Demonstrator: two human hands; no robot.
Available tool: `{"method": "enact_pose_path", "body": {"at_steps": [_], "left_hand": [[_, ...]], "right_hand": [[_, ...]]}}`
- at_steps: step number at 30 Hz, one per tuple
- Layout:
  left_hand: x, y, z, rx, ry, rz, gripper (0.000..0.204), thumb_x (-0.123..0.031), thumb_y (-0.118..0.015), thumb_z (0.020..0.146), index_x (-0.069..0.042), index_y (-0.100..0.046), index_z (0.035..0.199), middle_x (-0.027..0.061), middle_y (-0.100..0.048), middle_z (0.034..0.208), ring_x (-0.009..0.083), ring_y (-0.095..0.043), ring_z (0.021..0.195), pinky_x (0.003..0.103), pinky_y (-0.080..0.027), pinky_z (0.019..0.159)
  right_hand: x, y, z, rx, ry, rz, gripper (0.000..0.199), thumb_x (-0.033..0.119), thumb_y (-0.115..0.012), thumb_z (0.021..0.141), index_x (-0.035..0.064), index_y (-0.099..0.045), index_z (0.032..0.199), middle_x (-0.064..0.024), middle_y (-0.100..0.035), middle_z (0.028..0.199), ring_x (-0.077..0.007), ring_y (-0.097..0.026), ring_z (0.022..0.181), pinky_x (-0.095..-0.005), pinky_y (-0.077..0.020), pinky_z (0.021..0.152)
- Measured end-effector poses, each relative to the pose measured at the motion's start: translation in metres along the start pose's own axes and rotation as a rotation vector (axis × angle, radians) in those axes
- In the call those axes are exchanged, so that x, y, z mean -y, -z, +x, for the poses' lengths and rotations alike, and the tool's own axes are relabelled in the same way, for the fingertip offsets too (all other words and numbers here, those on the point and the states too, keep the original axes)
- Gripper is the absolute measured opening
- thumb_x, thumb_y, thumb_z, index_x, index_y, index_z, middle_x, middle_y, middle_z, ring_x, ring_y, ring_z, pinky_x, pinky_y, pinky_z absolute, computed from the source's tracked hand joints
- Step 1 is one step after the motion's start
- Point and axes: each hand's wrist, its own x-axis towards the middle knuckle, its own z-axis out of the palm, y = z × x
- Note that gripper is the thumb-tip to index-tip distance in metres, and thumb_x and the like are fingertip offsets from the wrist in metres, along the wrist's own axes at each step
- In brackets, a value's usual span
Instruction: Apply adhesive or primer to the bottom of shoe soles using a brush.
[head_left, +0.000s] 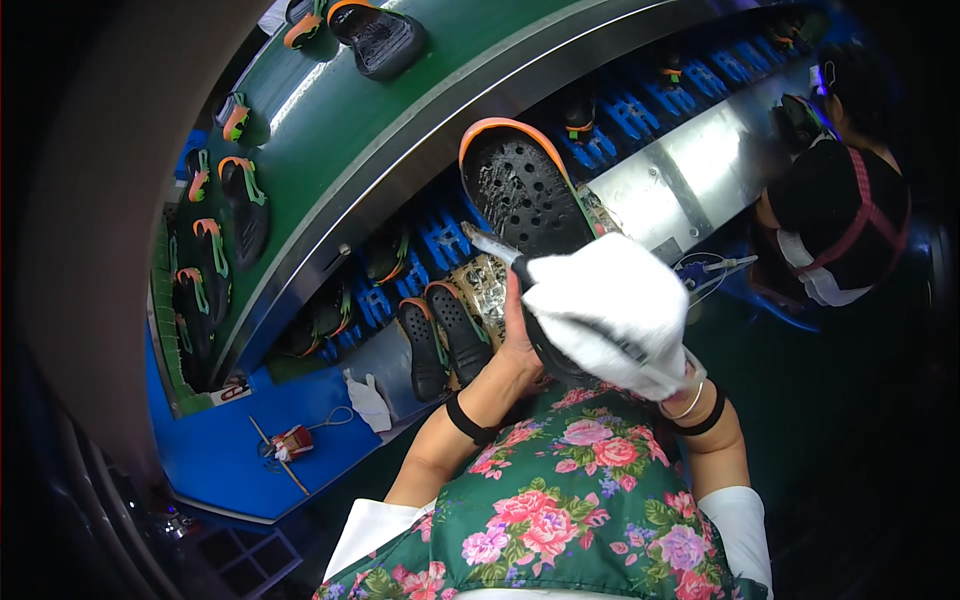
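Observation:
A black shoe with round holes and an orange and green rim is held up in front of me, toe away. My bare left hand is closed on its near part, thumb along the left side; the other fingers are hidden beneath. Over the near half of the shoe is my right hand in a white glove. It is closed on what looks like a small brush, whose pale tip sticks out to the left above the shoe. The glove covers most of the brush and the shoe's heel.
Two similar black shoes lie left of my left hand. Beyond is a green conveyor belt bearing several shoes, with blue racks below its metal edge. A blue table holds a small red object. A co-worker sits at right.

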Motion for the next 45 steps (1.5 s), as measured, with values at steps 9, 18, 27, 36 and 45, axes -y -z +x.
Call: {"method": "enact_pose_path", "body": {"at_steps": [9,18,27,36,45], "left_hand": [[-0.010,-0.007,0.004,-0.053,-0.152,0.575,0.110,-0.086,-0.043,0.088,-0.006,-0.026,0.161,0.0142,-0.035,0.164,0.0414,-0.044,0.143,0.057,-0.037,0.119],[-0.003,-0.037,0.025,0.234,-0.201,0.470,0.108,-0.090,-0.034,0.088,-0.009,-0.031,0.159,0.0140,-0.044,0.156,0.0479,-0.051,0.135,0.065,-0.047,0.108],[-0.015,-0.058,0.028,0.259,-0.176,0.377,0.116,-0.093,-0.041,0.082,-0.007,-0.031,0.159,0.0315,-0.052,0.143,0.0492,-0.060,0.122,0.064,-0.052,0.099],[-0.025,-0.064,0.033,0.287,-0.151,0.417,0.112,-0.092,-0.045,0.082,-0.011,-0.034,0.158,0.0320,-0.053,0.142,0.0521,-0.063,0.116,0.066,-0.052,0.097],[-0.024,-0.071,0.042,0.320,-0.205,0.335,0.103,-0.085,-0.047,0.087,-0.008,-0.039,0.155,0.0280,-0.056,0.141,0.0457,-0.057,0.129,0.068,-0.051,0.101]], "right_hand": [[-0.008,-0.011,-0.013,0.000,0.045,-0.033,0.031,0.002,-0.081,0.074,0.0073,-0.079,0.105,-0.0115,-0.077,0.105,-0.0277,-0.073,0.091,-0.0382,-0.0577,0.080],[-0.012,-0.016,-0.021,0.019,0.105,-0.097,0.032,0.000,-0.080,0.073,0.0051,-0.079,0.104,-0.0133,-0.077,0.105,-0.0282,-0.073,0.093,-0.0375,-0.0578,0.081],[-0.009,-0.010,-0.022,0.047,0.094,-0.130,0.029,0.002,-0.080,0.076,0.0060,-0.079,0.104,-0.0126,-0.077,0.103,-0.0281,-0.073,0.091,-0.0376,-0.0570,0.079],[-0.017,-0.006,-0.029,0.040,0.069,-0.042,0.031,0.003,-0.079,0.078,0.0093,-0.078,0.108,-0.0112,-0.077,0.107,-0.0300,-0.073,0.090,-0.0398,-0.0581,0.082],[-0.023,-0.002,-0.030,-0.006,0.016,0.038,0.026,-0.001,-0.082,0.073,0.0080,-0.079,0.097,-0.0112,-0.077,0.097,-0.0278,-0.073,0.081,-0.0365,-0.0568,0.071]]}}
